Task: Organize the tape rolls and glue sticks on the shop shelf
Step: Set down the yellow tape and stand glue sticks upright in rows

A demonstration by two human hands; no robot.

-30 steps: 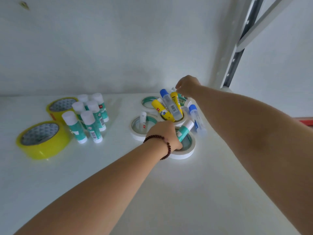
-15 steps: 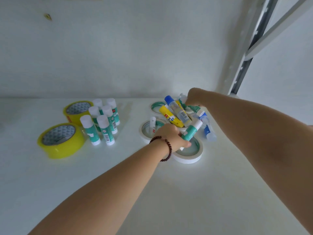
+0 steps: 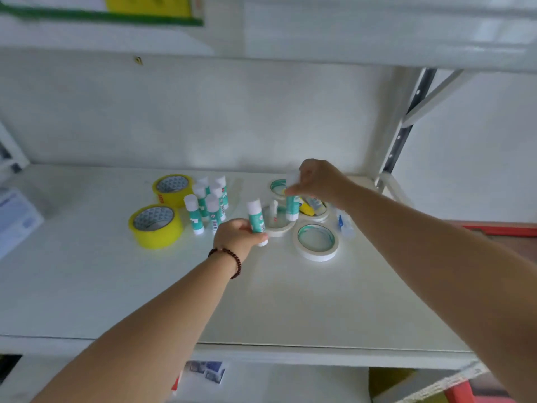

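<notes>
Each hand grips a light, rigid, smooth teal-and-white plastic glue stick by its barrel, the left hand (image 3: 236,235) holding one (image 3: 256,217) upright near the standing group (image 3: 207,203), the right hand (image 3: 316,180) lifting another (image 3: 292,203) above the white tape rolls (image 3: 316,242).

shelf (image 3: 290,301): smooth matt white | yellow tape rolls (image 3: 157,226): glossy | glue sticks (image 3: 203,207): smooth plastic

A green-edged yellow sign (image 3: 145,10) hung above the shelving. A metal upright (image 3: 402,132) stood at right. Printed papers (image 3: 17,219) lay at left.
</notes>
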